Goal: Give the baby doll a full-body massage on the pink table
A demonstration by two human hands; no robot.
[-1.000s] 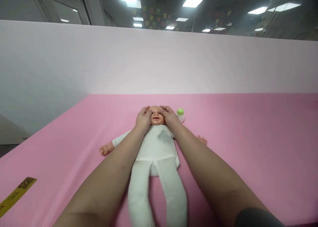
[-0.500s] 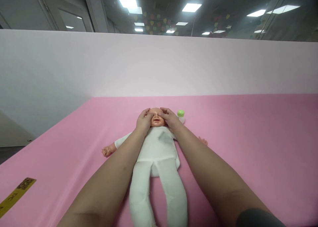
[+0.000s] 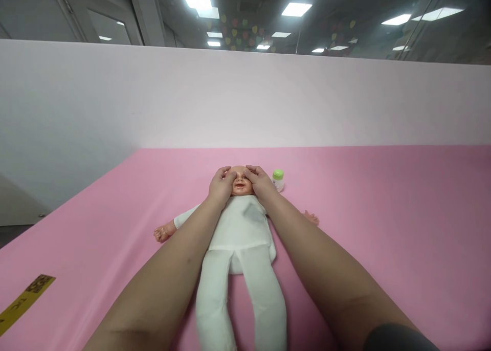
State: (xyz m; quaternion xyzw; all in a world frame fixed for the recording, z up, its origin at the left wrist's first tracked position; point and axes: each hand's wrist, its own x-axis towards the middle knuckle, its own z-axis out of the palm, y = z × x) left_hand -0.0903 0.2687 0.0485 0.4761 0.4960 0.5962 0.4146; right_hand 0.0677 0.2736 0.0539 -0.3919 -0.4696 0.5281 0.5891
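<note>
A baby doll (image 3: 241, 225) with a white cloth body lies on its back, its head away from me and its legs toward me. My left hand (image 3: 221, 184) cups the left side of the doll's head, thumb on the face by the eye. On the other side my right hand (image 3: 261, 182) cups the head the same way, with its thumb near the other eye. Between the thumbs the doll's nose and mouth (image 3: 241, 183) show. My palms and fingers hide the sides of the head, and my forearms cover parts of the doll's arms.
Just right of my right hand stands a small clear jar (image 3: 278, 181) with a green lid. The doll lies on a pink padded surface (image 3: 383, 228), with a white wall (image 3: 268, 100) behind it. A yellow label strip (image 3: 28, 300) is stuck at the near left.
Both thumbs have shifted slightly upward on the doll's face, the hands staying around its head. The whole view has moved a little, and more of the jar shows.
</note>
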